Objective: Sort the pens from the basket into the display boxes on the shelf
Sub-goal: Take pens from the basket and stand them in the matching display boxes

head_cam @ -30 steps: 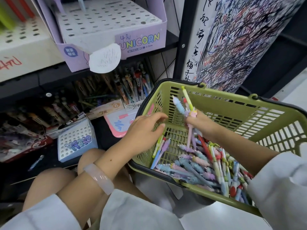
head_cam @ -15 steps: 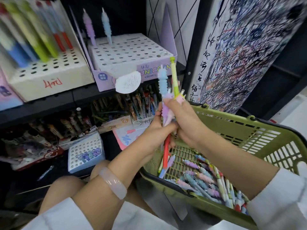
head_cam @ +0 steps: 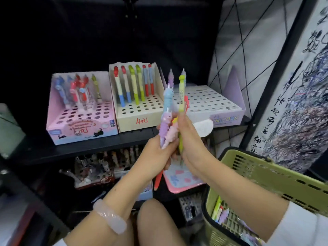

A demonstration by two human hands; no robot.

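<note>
clumsily, both the left hand (head_cam: 159, 150) and right hand (head_cam: 190, 139) clutch 1 bunch of pens (head_cam: 168, 119); regripping could spill some.

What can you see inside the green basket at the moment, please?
Inside the green basket, a few pens show at its near corner: yellow-green, pink and lilac ones. The right forearm and the frame edge hide the rest of its floor.

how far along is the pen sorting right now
Early on. Done: some pens stand in the pink display box, the cream cardboard box and the lilac unicorn box, with many holes empty. In hand: both the left hand and right hand grip a bunch of pens. Left: pens remain in the green plastic basket.
</note>
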